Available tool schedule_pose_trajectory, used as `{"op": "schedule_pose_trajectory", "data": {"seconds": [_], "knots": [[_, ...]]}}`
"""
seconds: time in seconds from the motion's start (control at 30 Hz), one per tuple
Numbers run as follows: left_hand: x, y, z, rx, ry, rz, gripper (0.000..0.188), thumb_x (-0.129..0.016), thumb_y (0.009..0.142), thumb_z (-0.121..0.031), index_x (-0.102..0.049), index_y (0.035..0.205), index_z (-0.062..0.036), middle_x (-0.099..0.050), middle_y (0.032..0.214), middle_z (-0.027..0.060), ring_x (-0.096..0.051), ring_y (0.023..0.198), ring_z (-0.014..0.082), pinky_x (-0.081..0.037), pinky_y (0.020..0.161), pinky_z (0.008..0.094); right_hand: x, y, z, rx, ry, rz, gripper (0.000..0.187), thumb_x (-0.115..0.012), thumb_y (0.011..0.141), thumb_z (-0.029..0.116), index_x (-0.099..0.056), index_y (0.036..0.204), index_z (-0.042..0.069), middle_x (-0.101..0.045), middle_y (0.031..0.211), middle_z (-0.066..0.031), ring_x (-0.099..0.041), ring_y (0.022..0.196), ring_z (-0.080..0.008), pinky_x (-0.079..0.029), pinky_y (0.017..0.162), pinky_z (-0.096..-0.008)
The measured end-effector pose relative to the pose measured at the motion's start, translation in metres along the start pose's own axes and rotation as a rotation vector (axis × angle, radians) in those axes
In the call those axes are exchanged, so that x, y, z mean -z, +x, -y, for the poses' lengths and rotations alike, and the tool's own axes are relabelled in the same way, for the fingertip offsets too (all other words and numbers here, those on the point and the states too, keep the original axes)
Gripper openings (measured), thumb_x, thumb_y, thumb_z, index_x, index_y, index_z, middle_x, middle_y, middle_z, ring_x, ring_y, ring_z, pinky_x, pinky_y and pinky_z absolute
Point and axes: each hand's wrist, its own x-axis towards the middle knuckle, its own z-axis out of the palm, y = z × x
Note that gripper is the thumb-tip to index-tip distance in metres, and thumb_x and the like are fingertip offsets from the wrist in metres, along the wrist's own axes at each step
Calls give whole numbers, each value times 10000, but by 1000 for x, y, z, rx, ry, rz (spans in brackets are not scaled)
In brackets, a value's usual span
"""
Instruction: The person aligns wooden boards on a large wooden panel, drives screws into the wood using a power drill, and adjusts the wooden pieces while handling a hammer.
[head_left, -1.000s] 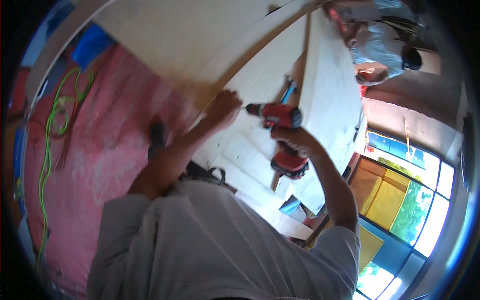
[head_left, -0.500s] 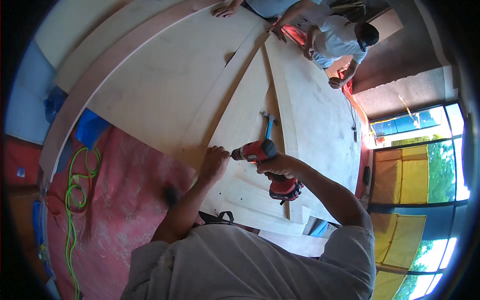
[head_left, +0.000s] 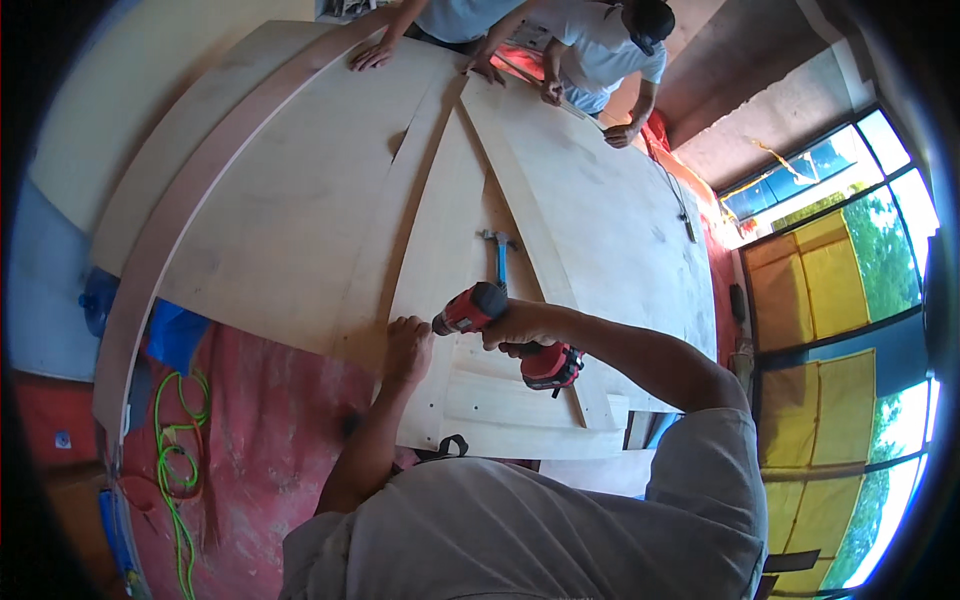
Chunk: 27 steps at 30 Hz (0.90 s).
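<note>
My right hand [head_left: 522, 325] is closed around the grip of a red and black cordless drill [head_left: 472, 308]. The drill's chuck points left and down, close beside my left hand [head_left: 409, 348]. My left hand's fingers are curled at the left edge of a pale wooden board [head_left: 432, 240]. Whatever they pinch is too small or hidden to name, and the drill's tip cannot be made out. A blue-handled hammer [head_left: 501, 258] lies just beyond the drill, between the long boards. A second narrow board [head_left: 520, 200] slants along the right.
Large plywood sheets [head_left: 270, 210] fill the work surface, with a curved wooden strip [head_left: 200, 205] on the left. Two co-workers stand at the far side, one's hand [head_left: 372, 57] resting on the sheet. A green cord [head_left: 165, 460] lies on the red floor covering [head_left: 270, 420].
My view has shifted, so the scene sits further left. The drill has tilted, its chuck now pointing more downward near my left hand. My left hand keeps its place at the board's edge.
</note>
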Motion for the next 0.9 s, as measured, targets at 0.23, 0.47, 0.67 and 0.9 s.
{"op": "schedule_pose_trajectory", "data": {"seconds": [0.23, 0.47, 0.67, 0.9], "knots": [[-1, 1, 1, 2, -11, -9, 129, -698, 833, -150, -586, 845, -89, -572, 884, 85, -559, 909, 295, -428, 834, 455, -3, -2, 0, -13, 66, -27, 246, -703, 745, 60, -502, 877, 111, -479, 626, 4, -478, 497, -111, -389, 405, -284], [-7, -2, 1, 6, -16, -20, 130, -703, 829, -146, -587, 839, -89, -566, 875, 85, -557, 906, 299, -430, 825, 452, -7, -11, 6, 37, -34, -17, 219, -717, 765, 72, -512, 835, 105, -499, 634, 12, -500, 527, -100, -454, 450, -274], [-3, 1, 1, -18, -13, -4, 119, -692, 842, -142, -599, 850, -69, -581, 898, 96, -560, 911, 305, -429, 834, 458, -2, -5, 1, 37, -37, -17, 223, -707, 755, 65, -498, 818, 108, -491, 623, 8, -502, 519, -103, -443, 443, -277], [-9, 5, 2, -2, -16, 13, 115, -682, 853, -145, -604, 834, -62, -587, 888, 105, -562, 911, 315, -426, 847, 480, 5, 8, -15, 96, -49, -10, 211, -713, 755, 76, -523, 845, 98, -505, 638, 4, -508, 518, -106, -455, 451, -279]]}}
